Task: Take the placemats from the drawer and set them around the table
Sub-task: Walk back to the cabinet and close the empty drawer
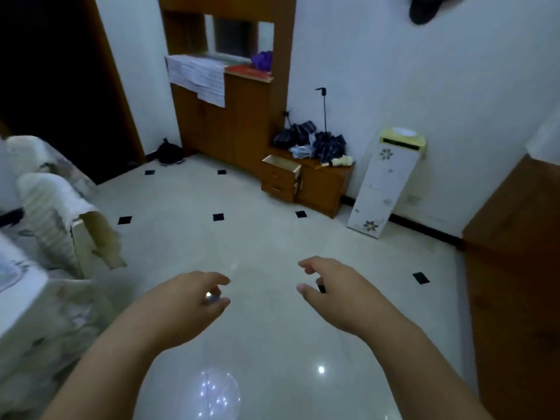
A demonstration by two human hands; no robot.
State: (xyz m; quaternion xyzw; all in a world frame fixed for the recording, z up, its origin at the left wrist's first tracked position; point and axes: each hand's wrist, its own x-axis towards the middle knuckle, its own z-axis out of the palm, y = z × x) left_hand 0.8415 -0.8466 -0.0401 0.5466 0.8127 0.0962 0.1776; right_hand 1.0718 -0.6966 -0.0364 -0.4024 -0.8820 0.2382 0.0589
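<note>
My left hand point(194, 298) and my right hand point(333, 286) are stretched out over the pale tiled floor, both empty with fingers loosely apart. Ahead, against the far wall, a low wooden cabinet point(327, 186) has its top drawer point(281, 166) pulled open; the part of the inside that shows looks pale, and I see no placemats in it. The drawer is well beyond both hands. The covered table point(27, 298) shows at the left edge. No placemats show anywhere.
A tall wooden cupboard point(230, 116) stands behind the low cabinet, with folded umbrellas point(315, 140) on the cabinet top. A white floral storage unit point(385, 183) leans at the wall to the right. Covered chairs point(51, 207) stand at the left. A wooden door point(515, 268) is at the right.
</note>
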